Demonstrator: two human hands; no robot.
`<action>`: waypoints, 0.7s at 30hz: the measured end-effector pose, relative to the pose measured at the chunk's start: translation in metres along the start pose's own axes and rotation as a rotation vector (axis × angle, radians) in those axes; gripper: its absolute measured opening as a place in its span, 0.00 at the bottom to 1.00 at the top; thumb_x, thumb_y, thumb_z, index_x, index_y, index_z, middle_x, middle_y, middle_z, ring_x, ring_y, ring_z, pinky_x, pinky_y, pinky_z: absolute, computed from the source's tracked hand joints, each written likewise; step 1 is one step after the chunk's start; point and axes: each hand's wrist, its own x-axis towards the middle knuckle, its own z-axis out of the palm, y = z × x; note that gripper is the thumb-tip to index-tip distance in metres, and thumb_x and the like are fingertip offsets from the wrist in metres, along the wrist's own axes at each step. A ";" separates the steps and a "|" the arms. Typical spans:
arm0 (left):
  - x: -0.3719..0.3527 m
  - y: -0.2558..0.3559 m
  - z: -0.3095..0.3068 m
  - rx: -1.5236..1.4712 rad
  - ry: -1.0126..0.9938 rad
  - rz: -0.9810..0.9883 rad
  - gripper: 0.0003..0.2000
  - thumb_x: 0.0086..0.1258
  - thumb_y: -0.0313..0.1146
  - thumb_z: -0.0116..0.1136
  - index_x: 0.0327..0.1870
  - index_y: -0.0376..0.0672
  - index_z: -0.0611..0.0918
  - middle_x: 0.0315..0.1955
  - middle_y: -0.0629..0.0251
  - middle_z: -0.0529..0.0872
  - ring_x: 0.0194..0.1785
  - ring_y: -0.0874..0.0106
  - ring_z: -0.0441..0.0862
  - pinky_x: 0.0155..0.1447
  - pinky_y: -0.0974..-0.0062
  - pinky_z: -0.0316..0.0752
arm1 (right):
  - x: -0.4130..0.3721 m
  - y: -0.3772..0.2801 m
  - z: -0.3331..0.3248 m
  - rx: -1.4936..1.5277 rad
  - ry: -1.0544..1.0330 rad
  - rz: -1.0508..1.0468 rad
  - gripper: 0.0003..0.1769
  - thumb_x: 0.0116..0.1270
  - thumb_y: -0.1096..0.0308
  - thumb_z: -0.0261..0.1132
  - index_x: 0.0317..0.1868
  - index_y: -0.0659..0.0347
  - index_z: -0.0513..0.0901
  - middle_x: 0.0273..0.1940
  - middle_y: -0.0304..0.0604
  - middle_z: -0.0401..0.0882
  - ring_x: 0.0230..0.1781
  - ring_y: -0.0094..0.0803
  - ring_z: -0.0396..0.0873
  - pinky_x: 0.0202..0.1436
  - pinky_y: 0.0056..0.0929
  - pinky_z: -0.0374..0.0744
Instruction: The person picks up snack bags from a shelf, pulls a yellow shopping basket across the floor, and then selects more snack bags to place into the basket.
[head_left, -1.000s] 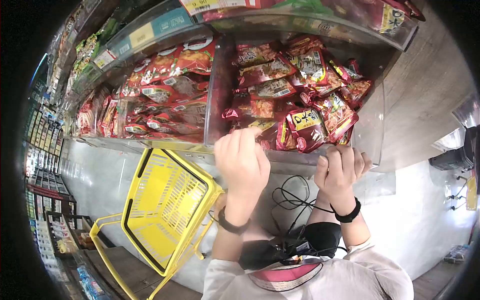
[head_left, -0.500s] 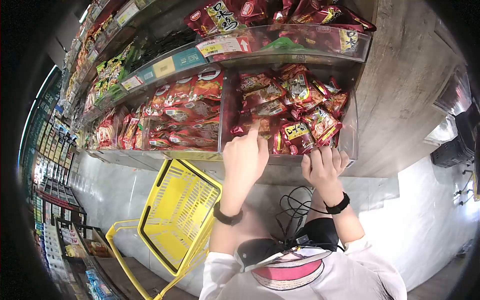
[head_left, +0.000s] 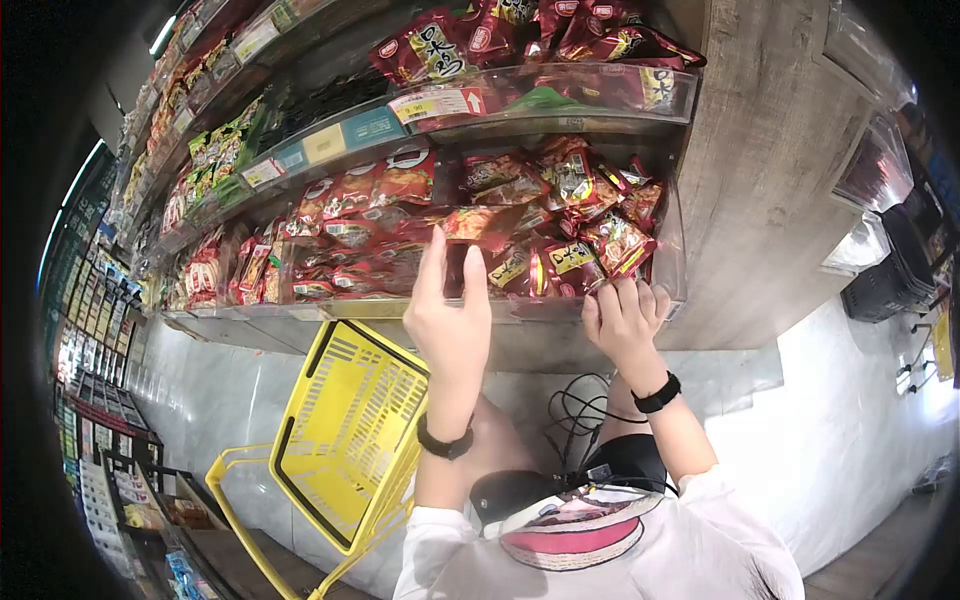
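My left hand (head_left: 450, 320) is raised at the front of the snack bins, its fingers apart. Just beyond its fingertips is a blurred red snack packet (head_left: 470, 222), over the divider between two bins; whether the fingertips touch it is unclear. My right hand (head_left: 625, 312) has its fingers curled over the clear front edge of the right bin. Behind it in that bin lie dark red packets (head_left: 575, 262) with yellow labels. The bin to the left holds brighter red packets (head_left: 350, 195).
A yellow shopping basket (head_left: 350, 440) with its handle out to the left stands below the bins. An upper shelf (head_left: 590, 95) holds more red bags. Black cables (head_left: 580, 410) hang near my knees. A wooden panel (head_left: 760, 200) rises at the right.
My left hand has drawn back and left from the right bin, and its fingers have spread. A red packet now shows above its fingertips. My right hand still rests on the edge.
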 end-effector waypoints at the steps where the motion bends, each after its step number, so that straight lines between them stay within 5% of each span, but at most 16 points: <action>1: -0.002 0.008 -0.006 -0.024 0.021 -0.022 0.20 0.69 0.30 0.56 0.59 0.29 0.74 0.52 0.47 0.80 0.56 0.66 0.78 0.60 0.71 0.72 | 0.001 0.000 0.000 0.006 0.009 0.003 0.09 0.58 0.57 0.61 0.29 0.52 0.76 0.29 0.35 0.69 0.31 0.32 0.68 0.43 0.35 0.64; 5: -0.008 0.017 -0.034 -0.125 0.103 0.003 0.17 0.73 0.30 0.51 0.58 0.30 0.74 0.54 0.53 0.79 0.52 0.74 0.77 0.59 0.76 0.70 | 0.003 -0.003 -0.005 0.042 -0.040 0.048 0.09 0.57 0.58 0.63 0.29 0.53 0.77 0.30 0.37 0.70 0.31 0.33 0.69 0.43 0.35 0.65; 7: -0.010 0.018 -0.050 -0.299 0.138 -0.077 0.16 0.69 0.27 0.55 0.56 0.28 0.75 0.51 0.51 0.80 0.55 0.70 0.78 0.59 0.75 0.72 | 0.010 -0.008 -0.013 0.066 -0.082 0.094 0.08 0.56 0.60 0.63 0.28 0.54 0.77 0.30 0.38 0.72 0.30 0.34 0.69 0.43 0.35 0.65; 13: -0.017 -0.014 -0.083 -0.438 0.124 -0.205 0.14 0.72 0.31 0.53 0.50 0.30 0.79 0.47 0.59 0.83 0.44 0.82 0.78 0.47 0.84 0.73 | 0.056 -0.024 -0.030 0.348 -0.452 0.417 0.09 0.59 0.65 0.62 0.35 0.62 0.77 0.33 0.49 0.78 0.35 0.47 0.78 0.42 0.41 0.71; 14: -0.018 -0.018 -0.083 -0.410 0.143 -0.246 0.12 0.71 0.30 0.54 0.49 0.30 0.80 0.45 0.60 0.84 0.42 0.82 0.78 0.47 0.85 0.72 | 0.069 -0.027 -0.034 0.410 -0.621 0.464 0.14 0.58 0.69 0.64 0.43 0.66 0.77 0.37 0.53 0.79 0.39 0.53 0.79 0.42 0.46 0.75; 21: -0.033 -0.028 -0.078 -0.619 0.009 -0.407 0.11 0.66 0.24 0.58 0.48 0.31 0.80 0.39 0.63 0.84 0.42 0.81 0.79 0.49 0.84 0.74 | 0.085 -0.019 0.026 0.584 -1.057 0.350 0.25 0.55 0.72 0.62 0.56 0.65 0.71 0.46 0.58 0.79 0.47 0.51 0.78 0.49 0.44 0.76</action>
